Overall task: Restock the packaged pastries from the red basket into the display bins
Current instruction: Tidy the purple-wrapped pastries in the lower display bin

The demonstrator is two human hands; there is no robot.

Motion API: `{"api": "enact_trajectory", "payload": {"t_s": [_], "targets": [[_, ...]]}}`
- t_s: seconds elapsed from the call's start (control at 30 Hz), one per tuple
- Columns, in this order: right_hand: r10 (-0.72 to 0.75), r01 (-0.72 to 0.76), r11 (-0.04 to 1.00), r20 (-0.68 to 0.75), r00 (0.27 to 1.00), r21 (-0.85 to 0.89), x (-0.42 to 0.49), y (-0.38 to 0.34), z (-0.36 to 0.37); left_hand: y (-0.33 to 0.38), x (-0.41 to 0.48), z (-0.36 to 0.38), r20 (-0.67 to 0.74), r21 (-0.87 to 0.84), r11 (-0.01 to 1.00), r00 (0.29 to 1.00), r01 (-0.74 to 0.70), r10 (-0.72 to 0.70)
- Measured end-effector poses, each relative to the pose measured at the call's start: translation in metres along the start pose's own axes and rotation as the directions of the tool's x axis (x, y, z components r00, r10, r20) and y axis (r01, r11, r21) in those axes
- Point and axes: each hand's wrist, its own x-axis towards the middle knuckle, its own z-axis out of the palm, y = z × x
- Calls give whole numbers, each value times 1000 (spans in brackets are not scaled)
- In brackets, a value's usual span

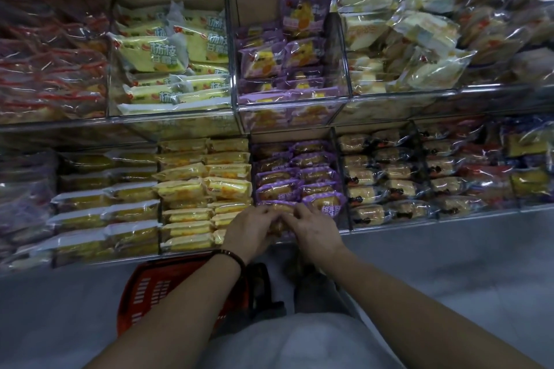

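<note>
Head view: our left hand (251,226) and right hand (312,228) together pinch a purple-wrapped pastry (280,207) at the front of the nearly full lower bin (333,165). We judge restocking well along, but the red basket (168,287) hides its contents.

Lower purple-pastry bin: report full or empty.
Nearly full: two rows of purple packs fill the bin; left hand and right hand grip a pack at its front.
</note>
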Motion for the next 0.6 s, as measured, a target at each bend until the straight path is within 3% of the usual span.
{"api": "enact_trajectory", "payload": {"t_s": [0.1,0.23,0.6], "targets": [[42,-42,997,0,999,71,2,-6,-2,5,3,3,-42,12,999,999,-30,30],[75,-74,995,-5,997,61,5,-10,4,17,7,11,-67,198,980,998,27,-14],[200,-196,962,-3,980,189,20,-8,21,17,23,24,-108,305,950,993,71,-40]]}}
